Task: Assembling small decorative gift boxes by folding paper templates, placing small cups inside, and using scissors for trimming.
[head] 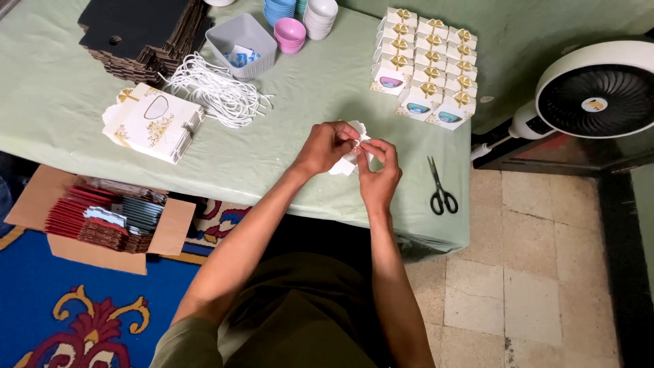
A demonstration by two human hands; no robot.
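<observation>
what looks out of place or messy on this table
Little stands out. The white cords lie in a loose tangle beside the grey basket, while the finished boxes stand in tidy rows. Both hands hold a white paper piece. Nothing looks spilled or damaged.

Hands (pixel 354 153) hide white box (pixel 354 131); fan (pixel 599 92) cropped.

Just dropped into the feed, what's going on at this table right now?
A person seated at a green-covered table is working a small white paper piece with both hands: the left hand and right hand pinch it from either side, just above the cloth. Finished little white boxes with gold bows stand in rows at the far right. Black scissors lie untouched beside the right hand. A stack of flat printed blanks and a bundle of white cords wait to the left.
</observation>
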